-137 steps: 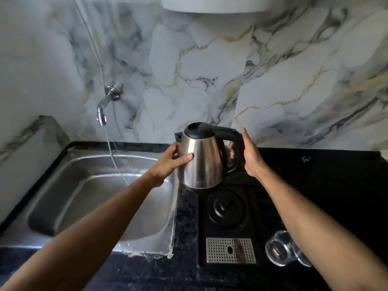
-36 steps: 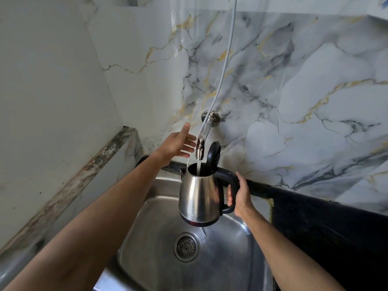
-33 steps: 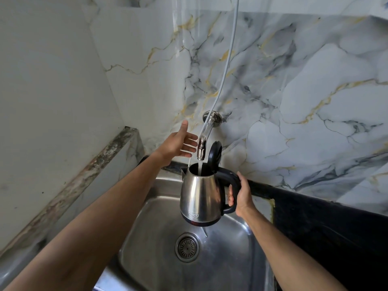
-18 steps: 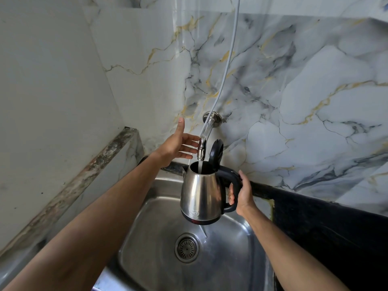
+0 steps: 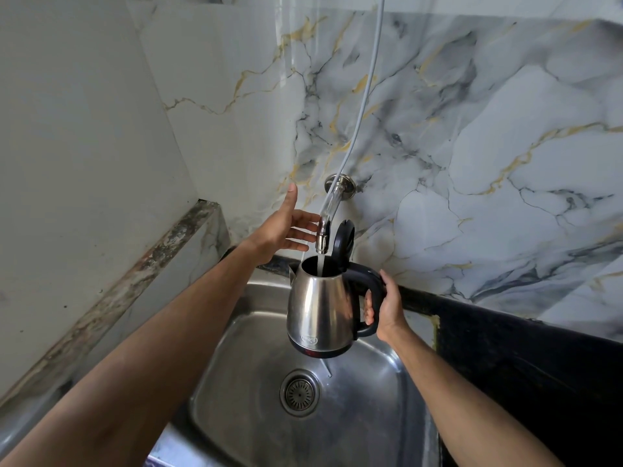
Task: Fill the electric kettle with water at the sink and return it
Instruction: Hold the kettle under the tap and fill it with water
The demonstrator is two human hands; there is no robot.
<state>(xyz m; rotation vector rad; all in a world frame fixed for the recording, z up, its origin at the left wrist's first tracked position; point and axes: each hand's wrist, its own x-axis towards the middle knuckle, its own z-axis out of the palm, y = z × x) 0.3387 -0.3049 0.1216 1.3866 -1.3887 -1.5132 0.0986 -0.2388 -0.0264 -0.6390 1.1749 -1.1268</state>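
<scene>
A steel electric kettle (image 5: 318, 313) with a black handle hangs in the air over the steel sink (image 5: 371, 409), its black lid (image 5: 343, 241) tipped up. My right hand (image 5: 384, 308) grips the handle. Water runs from the wall tap (image 5: 323, 235) straight into the kettle's mouth. My left hand (image 5: 286, 227) is beside the tap's spout, fingers spread, holding nothing; whether a fingertip touches the spout is unclear.
A thin white hose (image 5: 365, 82) hangs from above down past the tap. The sink drain (image 5: 300, 392) lies below the kettle. A black counter (image 5: 526, 362) runs to the right, a marble ledge (image 5: 141, 271) to the left, and marble wall tiles stand behind.
Since 3.8 s ago the kettle came off its base on the counter to under the running tap. In the last second my left thumb rose beside the spout; the kettle stayed put.
</scene>
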